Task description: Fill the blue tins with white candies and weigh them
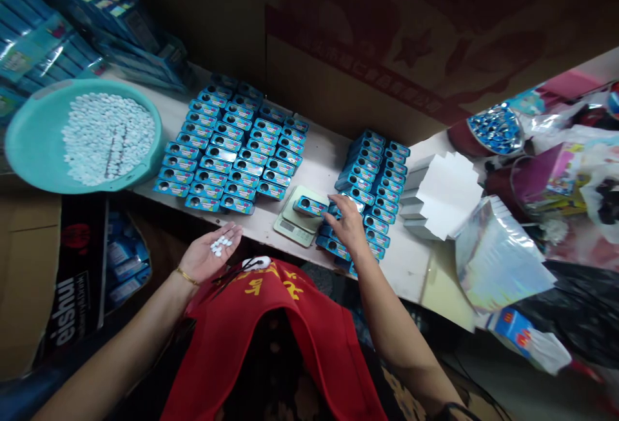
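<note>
Teal basin (36, 127) | cardboard box (338, 40) behind blue tins (210, 178) | left hand (207, 256): tablets (219, 245), fingers (235, 233) outstretched | right hand (349, 224): fingers (341, 200) parted near scale (291, 227)

A white table (316, 156) runs from left to right, bare in a strip between two groups of tins. The larger group of blue tins (221, 153) stands in close-packed rows on the left; a narrower group of matching tins (389, 186) stands on the right. Between them, near the front edge, sits a pale scale (285, 220). White folded cartons (442, 195) lie just beside the right group.
</note>
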Motion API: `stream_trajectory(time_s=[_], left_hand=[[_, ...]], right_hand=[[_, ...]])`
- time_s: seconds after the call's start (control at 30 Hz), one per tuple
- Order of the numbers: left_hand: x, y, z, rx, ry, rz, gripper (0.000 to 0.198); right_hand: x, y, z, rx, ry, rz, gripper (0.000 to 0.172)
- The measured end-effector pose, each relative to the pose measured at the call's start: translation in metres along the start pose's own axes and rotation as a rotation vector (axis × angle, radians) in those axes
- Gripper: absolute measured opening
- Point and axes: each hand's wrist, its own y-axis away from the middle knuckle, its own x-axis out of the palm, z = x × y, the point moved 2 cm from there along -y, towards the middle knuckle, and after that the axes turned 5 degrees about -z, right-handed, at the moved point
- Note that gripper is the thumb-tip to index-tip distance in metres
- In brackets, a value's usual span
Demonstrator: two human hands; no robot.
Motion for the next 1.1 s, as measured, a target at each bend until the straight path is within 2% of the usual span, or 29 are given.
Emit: stream_trajectory(time_s=[0.13,0.3,0.4,0.53,0.63,0.73,0.8,0.9,1.0,1.07,1.1], left_hand=[[0.008,0.005,0.001,-0.011,-0.008,0.026,0.027],[0.008,0.008,-0.003,-0.012,0.034,-0.010,0.029],[0.007,0.008,-0.007,-0.008,0.061,-0.034,0.031],[0.008,0.009,-0.016,0.004,0.088,-0.039,0.033],[0.005,0.010,-0.024,0.039,0.116,-0.059,0.037],[-0.004,0.011,-0.029,0.092,0.123,-0.060,0.042],[-0.011,0.012,-0.029,0.121,0.127,-0.075,0.044],[-0.019,0.014,-0.023,0.135,0.138,-0.126,0.047],[-0.018,0.016,-0.019,0.120,0.145,-0.156,0.049],[-0.016,0.016,-0.019,0.102,0.139,-0.160,0.048],[-0.014,0.016,-0.020,0.091,0.133,-0.155,0.048]], right_hand=[[0.012,-0.003,0.008,-0.069,0.112,0.131,0.055],[0.026,-0.005,0.012,-0.076,0.223,0.240,0.061],[0.034,-0.003,0.015,-0.075,0.266,0.266,0.057],[0.035,-0.012,0.010,-0.070,0.276,0.255,0.042],[0.027,-0.050,-0.008,-0.043,0.264,0.156,0.040],[0.022,-0.113,-0.030,0.060,0.294,0.048,0.040],[0.028,-0.157,-0.040,0.118,0.302,0.018,0.038],[0.048,-0.208,-0.045,0.102,0.269,0.030,0.034],[0.057,-0.225,-0.045,0.053,0.221,0.033,0.037],[0.045,-0.212,-0.049,0.027,0.203,0.011,0.039],[0.033,-0.197,-0.052,0.019,0.199,0.001,0.038]])
